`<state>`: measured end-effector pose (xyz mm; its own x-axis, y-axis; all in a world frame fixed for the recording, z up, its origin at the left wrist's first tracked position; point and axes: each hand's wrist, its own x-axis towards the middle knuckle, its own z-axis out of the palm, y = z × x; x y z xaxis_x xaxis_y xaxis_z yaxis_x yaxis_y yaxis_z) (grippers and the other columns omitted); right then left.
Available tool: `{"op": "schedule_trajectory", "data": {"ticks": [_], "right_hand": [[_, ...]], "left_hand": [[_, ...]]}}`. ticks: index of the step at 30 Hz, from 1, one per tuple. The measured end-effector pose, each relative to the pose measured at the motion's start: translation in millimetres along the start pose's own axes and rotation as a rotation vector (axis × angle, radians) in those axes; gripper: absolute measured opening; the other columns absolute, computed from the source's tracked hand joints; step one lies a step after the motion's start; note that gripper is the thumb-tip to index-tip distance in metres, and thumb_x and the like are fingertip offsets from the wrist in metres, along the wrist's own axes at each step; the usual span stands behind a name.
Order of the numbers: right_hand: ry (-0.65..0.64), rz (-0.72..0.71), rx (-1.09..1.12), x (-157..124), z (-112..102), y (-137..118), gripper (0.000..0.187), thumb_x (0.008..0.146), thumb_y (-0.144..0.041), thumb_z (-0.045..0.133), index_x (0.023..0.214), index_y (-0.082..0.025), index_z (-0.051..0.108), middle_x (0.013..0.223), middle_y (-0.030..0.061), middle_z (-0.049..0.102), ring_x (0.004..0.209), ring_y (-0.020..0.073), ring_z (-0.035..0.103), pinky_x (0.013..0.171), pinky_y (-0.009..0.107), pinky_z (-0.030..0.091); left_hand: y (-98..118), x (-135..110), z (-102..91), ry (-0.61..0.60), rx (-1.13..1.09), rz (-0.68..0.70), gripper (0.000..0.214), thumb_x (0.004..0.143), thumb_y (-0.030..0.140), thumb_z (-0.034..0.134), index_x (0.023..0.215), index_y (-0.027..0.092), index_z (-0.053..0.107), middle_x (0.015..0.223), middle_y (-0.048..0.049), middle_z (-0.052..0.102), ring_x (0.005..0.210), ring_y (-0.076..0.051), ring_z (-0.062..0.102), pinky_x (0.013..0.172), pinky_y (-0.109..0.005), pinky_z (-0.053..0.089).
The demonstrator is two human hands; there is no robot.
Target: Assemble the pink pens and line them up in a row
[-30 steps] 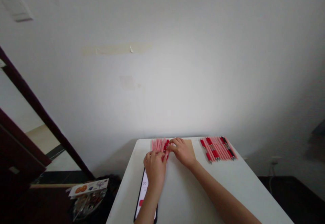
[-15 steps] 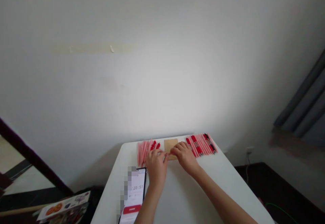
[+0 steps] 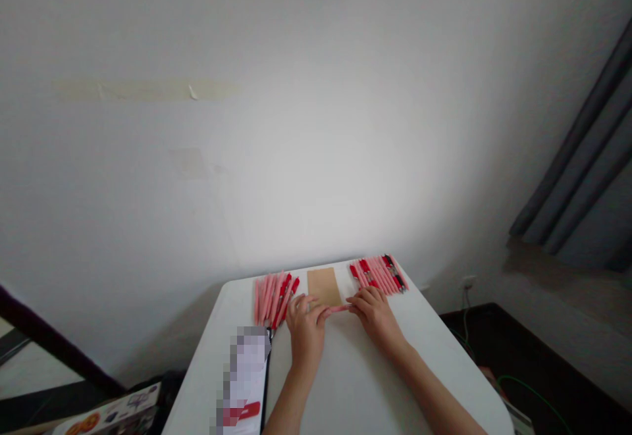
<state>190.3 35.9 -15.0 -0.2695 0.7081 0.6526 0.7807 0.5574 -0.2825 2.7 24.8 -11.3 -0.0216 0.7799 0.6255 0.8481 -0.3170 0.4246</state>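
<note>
A slim pink pen (image 3: 339,308) lies level between my hands, just at the near edge of a brown paper rectangle (image 3: 323,285). My left hand (image 3: 307,322) pinches its left end, fingers bent. At the other end, the fingertips of my right hand (image 3: 374,311) close on it. Left of my left hand is a loose bunch of pink and red pens (image 3: 269,297). Beyond my right hand a tidy row of pink, red and black pens (image 3: 382,273) lies side by side, partly covered by that hand.
A phone (image 3: 251,382), partly pixelated, lies on the white table (image 3: 340,382) left of my left forearm. The table's far edge meets a pale wall (image 3: 316,126). A printed box (image 3: 108,415) is down at the left; a grey curtain (image 3: 582,172) hangs at right.
My hands have moved apart and off the brown paper towards me, so the pink pen now shows between them. The whole view has shifted slightly.
</note>
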Motion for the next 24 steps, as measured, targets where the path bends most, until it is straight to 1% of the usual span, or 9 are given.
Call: {"op": "schedule_trajectory", "data": {"ticks": [5, 8, 11, 15, 20, 24], "right_hand": [[0.017, 0.0, -0.006, -4.8, -0.1, 2.7, 0.012, 0.089, -0.028, 0.057, 0.093, -0.025, 0.068, 0.087, 0.0023, 0.065, 0.091, 0.0192, 0.054, 0.086, 0.037, 0.039], [0.018, 0.003, 0.006, -5.3, -1.8, 1.6, 0.013, 0.089, -0.027, 0.056, 0.092, -0.025, 0.068, 0.087, 0.0031, 0.065, 0.09, 0.0194, 0.054, 0.084, 0.036, 0.04], [0.001, -0.001, 0.038, -5.2, -3.0, -0.6, 0.014, 0.09, -0.028, 0.054, 0.092, -0.025, 0.068, 0.086, 0.0035, 0.065, 0.089, 0.0196, 0.053, 0.083, 0.035, 0.04], [-0.026, 0.015, 0.035, -5.4, -2.5, -2.1, 0.014, 0.089, -0.029, 0.055, 0.093, -0.025, 0.068, 0.084, 0.0028, 0.065, 0.09, 0.02, 0.053, 0.086, 0.036, 0.04], [-0.042, 0.023, 0.006, -7.1, -1.3, -0.6, 0.022, 0.088, -0.027, 0.057, 0.108, -0.027, 0.065, 0.088, 0.0035, 0.065, 0.093, 0.0214, 0.052, 0.086, 0.037, 0.04], [-0.06, 0.02, -0.016, -7.0, -2.8, -1.5, 0.016, 0.088, -0.028, 0.057, 0.098, -0.029, 0.068, 0.086, 0.0031, 0.065, 0.093, 0.0211, 0.053, 0.086, 0.037, 0.039]], "left_hand": [[5.3, -4.8, -2.3, -0.048, -0.039, 0.012, 0.015, 0.082, 0.031, 0.058, 0.081, 0.027, 0.073, 0.103, -0.0043, 0.064, 0.109, -0.024, 0.047, 0.096, -0.048, 0.04], [4.9, -6.1, -3.0, -0.073, -0.063, 0.035, 0.012, 0.078, 0.03, 0.063, 0.086, 0.029, 0.072, 0.104, -0.0036, 0.064, 0.108, -0.023, 0.048, 0.096, -0.047, 0.041], [3.4, -6.3, -2.8, -0.061, -0.055, 0.043, 0.015, 0.076, 0.027, 0.065, 0.089, 0.031, 0.072, 0.104, -0.0035, 0.064, 0.108, -0.023, 0.048, 0.096, -0.047, 0.042], [2.4, -5.7, -3.2, -0.043, -0.061, 0.044, 0.015, 0.078, 0.028, 0.064, 0.089, 0.031, 0.073, 0.101, -0.0035, 0.064, 0.106, -0.022, 0.048, 0.094, -0.046, 0.043], [-0.9, -5.2, -2.1, -0.024, -0.044, 0.02, 0.015, 0.077, 0.028, 0.064, 0.088, 0.031, 0.073, 0.101, -0.0042, 0.064, 0.106, -0.024, 0.048, 0.095, -0.049, 0.042], [-3.5, -4.5, -0.7, -0.016, -0.041, 0.026, 0.015, 0.076, 0.027, 0.065, 0.088, 0.03, 0.073, 0.101, -0.0049, 0.064, 0.107, -0.024, 0.048, 0.094, -0.049, 0.043]]}}
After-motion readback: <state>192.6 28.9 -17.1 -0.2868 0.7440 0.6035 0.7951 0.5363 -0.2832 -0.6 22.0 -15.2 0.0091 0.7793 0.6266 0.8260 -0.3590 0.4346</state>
